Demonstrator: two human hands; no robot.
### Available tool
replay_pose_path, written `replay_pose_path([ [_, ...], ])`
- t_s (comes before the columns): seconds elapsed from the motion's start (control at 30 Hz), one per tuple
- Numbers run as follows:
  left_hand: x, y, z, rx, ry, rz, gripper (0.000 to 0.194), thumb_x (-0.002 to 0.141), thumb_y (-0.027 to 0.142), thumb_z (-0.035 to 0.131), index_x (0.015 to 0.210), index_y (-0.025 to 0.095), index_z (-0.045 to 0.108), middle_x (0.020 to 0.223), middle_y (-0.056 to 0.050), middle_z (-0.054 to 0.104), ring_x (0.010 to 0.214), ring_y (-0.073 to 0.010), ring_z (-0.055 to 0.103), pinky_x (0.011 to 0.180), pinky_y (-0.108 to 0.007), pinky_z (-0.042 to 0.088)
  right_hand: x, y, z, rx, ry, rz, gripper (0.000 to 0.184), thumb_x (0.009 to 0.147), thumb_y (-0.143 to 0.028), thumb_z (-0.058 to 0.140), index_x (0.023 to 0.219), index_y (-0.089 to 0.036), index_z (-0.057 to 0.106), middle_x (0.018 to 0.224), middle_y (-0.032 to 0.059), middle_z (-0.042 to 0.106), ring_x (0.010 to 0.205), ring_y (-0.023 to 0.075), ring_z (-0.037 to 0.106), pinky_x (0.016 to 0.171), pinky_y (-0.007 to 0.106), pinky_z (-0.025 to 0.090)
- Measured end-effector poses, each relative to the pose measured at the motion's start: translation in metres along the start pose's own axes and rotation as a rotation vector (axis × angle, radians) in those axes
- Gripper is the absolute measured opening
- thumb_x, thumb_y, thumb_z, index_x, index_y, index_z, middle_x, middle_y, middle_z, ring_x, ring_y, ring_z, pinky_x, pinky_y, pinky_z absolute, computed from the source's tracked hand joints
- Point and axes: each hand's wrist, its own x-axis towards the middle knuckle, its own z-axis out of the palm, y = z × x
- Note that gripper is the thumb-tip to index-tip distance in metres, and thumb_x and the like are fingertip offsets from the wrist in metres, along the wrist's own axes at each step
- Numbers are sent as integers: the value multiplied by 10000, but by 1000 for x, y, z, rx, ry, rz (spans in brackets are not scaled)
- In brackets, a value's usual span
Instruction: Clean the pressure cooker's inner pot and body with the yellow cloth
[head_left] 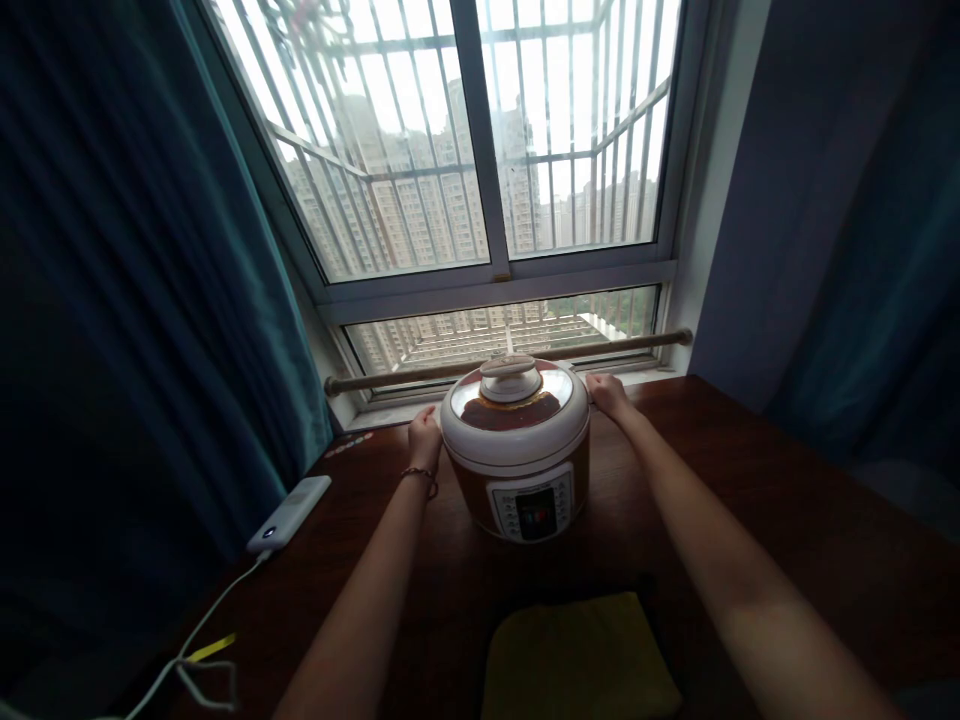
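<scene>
A white and brown electric pressure cooker [517,450] stands upright on the dark wooden table, its lid on and its control panel facing me. My left hand [425,441] is closed at the cooker's left side, with a beaded bracelet [421,478] on the wrist. At the opposite side my right hand [607,394] is closed in the same way, near the rim. The side handles are hidden by the fingers. A folded yellow-green cloth [579,660] lies in front of the cooker, between my forearms.
To the left, a white power bank [291,513] lies on the table [712,470] with a white cable [217,605] plugged in. A wooden rail [600,349] runs along the barred window [420,200] behind the cooker. Blue curtains [187,250] hang at the left.
</scene>
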Motion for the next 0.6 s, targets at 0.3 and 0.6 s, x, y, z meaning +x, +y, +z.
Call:
replay_pose_path([
  [0.3, 0, 19, 20, -190, -134, -53, 272, 858, 334, 527, 1029, 127, 572, 1005, -61, 610, 861, -161, 601, 754, -359, 507, -54, 8, -18, -35, 152, 93, 484, 860, -375, 283, 752, -120, 679, 814, 163, 681, 726, 204, 588, 562, 244, 309],
  [0.6, -11, 20, 25, -166, -117, -83, 281, 858, 353, 522, 1010, 126, 583, 995, -59, 621, 864, -163, 605, 770, -366, 500, -39, 15, -23, -6, 134, 137, 426, 878, -356, 363, 653, -120, 637, 730, 125, 663, 706, 190, 590, 591, 254, 362],
])
